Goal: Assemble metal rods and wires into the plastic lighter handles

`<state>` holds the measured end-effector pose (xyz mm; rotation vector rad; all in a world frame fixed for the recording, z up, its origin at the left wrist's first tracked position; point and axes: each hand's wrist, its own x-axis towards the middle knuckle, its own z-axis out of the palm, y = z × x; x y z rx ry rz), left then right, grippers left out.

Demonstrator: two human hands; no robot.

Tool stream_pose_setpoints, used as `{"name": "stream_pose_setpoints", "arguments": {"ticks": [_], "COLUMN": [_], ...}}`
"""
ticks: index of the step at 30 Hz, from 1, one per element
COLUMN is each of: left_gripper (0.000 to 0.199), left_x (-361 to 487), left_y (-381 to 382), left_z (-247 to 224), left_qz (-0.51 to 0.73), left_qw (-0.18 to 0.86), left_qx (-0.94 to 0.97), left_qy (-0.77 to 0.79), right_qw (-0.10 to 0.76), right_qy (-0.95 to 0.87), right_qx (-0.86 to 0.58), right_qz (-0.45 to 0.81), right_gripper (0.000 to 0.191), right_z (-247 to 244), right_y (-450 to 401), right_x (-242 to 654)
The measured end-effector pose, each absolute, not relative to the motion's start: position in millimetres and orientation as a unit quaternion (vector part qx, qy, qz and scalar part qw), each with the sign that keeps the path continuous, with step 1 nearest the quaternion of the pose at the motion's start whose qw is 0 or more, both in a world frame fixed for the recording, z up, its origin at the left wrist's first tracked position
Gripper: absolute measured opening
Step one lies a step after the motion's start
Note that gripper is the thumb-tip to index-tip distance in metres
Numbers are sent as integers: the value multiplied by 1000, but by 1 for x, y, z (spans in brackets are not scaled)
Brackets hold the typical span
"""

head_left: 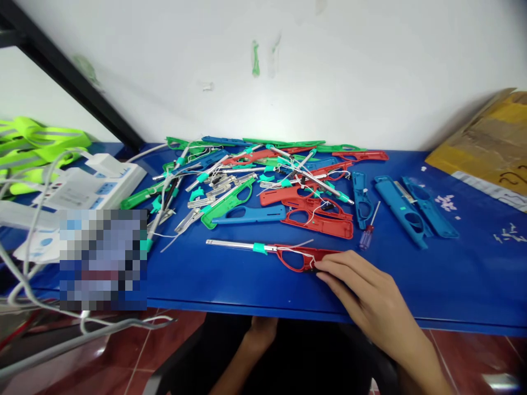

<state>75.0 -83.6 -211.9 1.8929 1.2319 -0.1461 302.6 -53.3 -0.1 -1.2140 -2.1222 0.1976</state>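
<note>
Several yellow-green straps are bunched at the far left, beside a white power strip with loose cables. Next, green, blue and red casing halves are heaped with metal parts toward the wall, set back presumably so that the table's front can be worked on. Before the heap, a metal tube with a green collar is laid crosswise, its end seated in a red half-shell; the open side is turned up, probably so that the white wires inside can be reached. Below the table edge the left hand is rested near the lap, its fingers too hidden to be told apart or together. The red handle is gripped by the right hand, thumb and fingertips closed on it, likely for steadiness; whether a wire is also pinched cannot be told. Farther right, a screwdriver is laid close by, perhaps for easy reach, then blue half-shells, pale bits and a cardboard box.
</note>
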Motion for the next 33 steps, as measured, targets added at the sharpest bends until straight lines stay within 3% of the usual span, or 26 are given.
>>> {"name": "stream_pose_setpoints", "arguments": {"ticks": [8,11,13,18,23,29,33], "left_gripper": [25,33,35,37,32,31,6], "left_x": [34,38,40,30,35,50,51], "left_y": [-85,-89,-86,-67,-38,-25,-27], "left_z": [-120,-79,-55,-3,10,-3,-4], "left_qz": [-9,50,96,259,427,431,402], "left_qw": [544,713,753,709,520,553,525], "left_qx": [679,599,579,594,595,598,627], "left_qy": [493,360,298,278,439,390,411], "right_qw": [329,332,335,341,344,341,334], "right_qy": [-820,-819,-817,-813,-812,-817,-819], "right_qx": [-463,-464,-465,-466,-466,-461,-463], "right_qz": [64,62,62,71,79,63,61], "right_gripper": [14,14,14,16,18,18,18], "right_z": [-3,-3,-3,-1,-1,-3,-3], "right_y": [-54,-53,-53,-53,-53,-52,-53], "right_x": [304,304,303,302,303,303,303]}}
